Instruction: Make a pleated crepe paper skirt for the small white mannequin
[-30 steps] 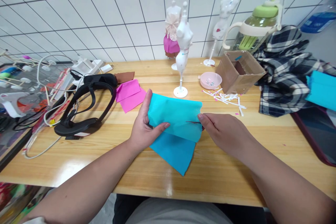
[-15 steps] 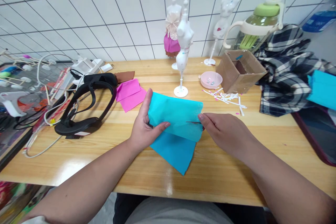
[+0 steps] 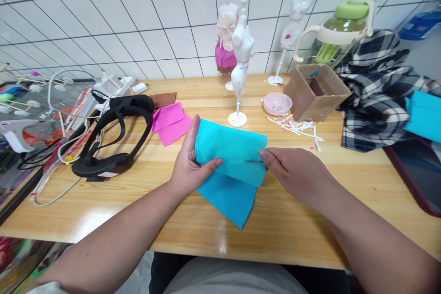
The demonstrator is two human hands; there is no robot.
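A light blue sheet (image 3: 230,149) is held up above the wooden table (image 3: 289,220). My left hand (image 3: 191,165) grips its left end, thumb in front and the other fingers mostly behind. At its right edge my right hand (image 3: 292,167) pinches the sheet between thumb and fingers. A thin dark line, perhaps a slit or a thin tool, runs from my right fingertips into the sheet. Below hangs or lies a darker blue sheet (image 3: 229,197), partly covered by the upper one. A small dark object beside my left palm is too hidden to name.
Beyond the sheet stands a white mannequin (image 3: 241,55), with two others behind. A pink bowl (image 3: 277,104), paper strips (image 3: 299,127) and a cardboard box (image 3: 313,94) are at back right. Left are pink sheets (image 3: 172,124) and a black headset (image 3: 113,161).
The upper edge of the light blue sheet has shifted very slightly near its right corner. Both hands keep almost the same place and hold.
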